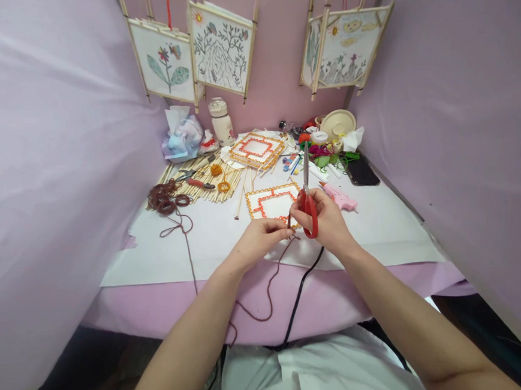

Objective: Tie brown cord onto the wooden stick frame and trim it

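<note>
My right hand point(328, 222) is closed around a pair of red-handled scissors point(308, 212), blades together and pointing up and away. Its thumb and forefinger also meet near a short dark brown strand that runs down to my left hand point(266, 238). The left fingers are pinched on the brown cord point(279, 268), whose tail droops over the table's front edge. Just behind both hands lies a white panel point(272, 201) trimmed with orange and yellow looped edging, partly covered by the right hand. Farther left sits the tangled brown cord bundle point(165, 197).
Thin wooden sticks point(197, 194) lie at left under red-handled pliers point(200, 182). Behind are a second trimmed panel point(257, 150), a bottle point(222, 123) and tissues point(182, 138). At right are a pink glue gun point(341, 197) and phone point(361, 170). Paper lanterns point(224, 47) hang above.
</note>
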### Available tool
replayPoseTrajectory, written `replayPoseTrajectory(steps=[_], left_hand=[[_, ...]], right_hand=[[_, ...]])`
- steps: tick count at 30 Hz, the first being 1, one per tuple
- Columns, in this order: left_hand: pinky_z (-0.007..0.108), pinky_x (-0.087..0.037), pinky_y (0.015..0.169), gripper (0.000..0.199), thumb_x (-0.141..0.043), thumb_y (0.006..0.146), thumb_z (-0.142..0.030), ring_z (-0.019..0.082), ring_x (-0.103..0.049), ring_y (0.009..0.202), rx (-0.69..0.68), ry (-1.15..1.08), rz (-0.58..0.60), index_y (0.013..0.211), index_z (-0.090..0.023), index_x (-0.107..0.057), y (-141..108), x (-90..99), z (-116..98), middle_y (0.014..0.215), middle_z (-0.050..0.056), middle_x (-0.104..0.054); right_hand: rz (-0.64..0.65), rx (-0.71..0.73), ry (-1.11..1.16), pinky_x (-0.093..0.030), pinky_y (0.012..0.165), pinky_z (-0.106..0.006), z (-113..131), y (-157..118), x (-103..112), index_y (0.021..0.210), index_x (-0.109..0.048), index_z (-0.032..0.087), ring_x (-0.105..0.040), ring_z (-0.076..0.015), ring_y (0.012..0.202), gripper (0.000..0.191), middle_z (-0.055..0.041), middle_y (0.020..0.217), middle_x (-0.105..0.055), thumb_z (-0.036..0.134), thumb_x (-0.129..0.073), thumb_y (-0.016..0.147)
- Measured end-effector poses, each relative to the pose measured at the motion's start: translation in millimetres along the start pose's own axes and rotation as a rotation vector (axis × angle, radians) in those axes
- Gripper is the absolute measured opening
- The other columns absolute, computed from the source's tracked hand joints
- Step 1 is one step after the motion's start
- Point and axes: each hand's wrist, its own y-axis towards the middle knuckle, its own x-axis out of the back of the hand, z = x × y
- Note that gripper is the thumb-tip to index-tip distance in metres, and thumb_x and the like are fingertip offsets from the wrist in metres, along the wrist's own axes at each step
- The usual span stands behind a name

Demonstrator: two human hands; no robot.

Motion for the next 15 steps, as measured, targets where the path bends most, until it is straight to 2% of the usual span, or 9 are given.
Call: replayPoseTrajectory(steps=[6,10,15], left_hand=[[0.027,-0.038,0.059,0.021,-0.074,0.068,-0.037,0.018,-0.055,0.066,0.015,-0.041,0.006,0.071,-0.017,-0.074,-1.1,-2.1,-0.3,0.064,0.004,-0.064],[0.027,-0.039,0.064,0.022,-0.074,0.069,-0.038,0.017,-0.054,0.069,0.027,-0.078,0.034,0.072,-0.017,-0.074,-1.6,-1.6,-0.3,0.068,0.004,-0.064],[0.025,-0.038,0.071,0.019,-0.075,0.071,-0.035,0.012,-0.051,0.071,0.019,-0.272,0.001,0.074,-0.016,-0.073,1.1,0.8,-1.7,0.073,0.002,-0.063]], right_hand=[[-0.031,-0.006,0.010,-0.046,0.058,-0.026,2.9,2.2,-1.5,0.082,-0.047,0.022,-0.056,-0.0117,0.062,0.029,0.0030,0.073,-0.062,0.028,-0.071,0.067],[-0.049,-0.020,-0.015,-0.046,0.059,-0.027,2.3,4.5,-4.7,0.081,-0.047,0.022,-0.056,-0.0118,0.062,0.029,0.0029,0.073,-0.062,0.031,-0.071,0.067],[-0.046,-0.060,-0.008,-0.045,0.054,-0.026,1.4,5.4,-4.3,0.083,-0.049,0.021,-0.057,-0.0122,0.061,0.036,-0.0012,0.081,-0.067,0.039,-0.075,0.067]])
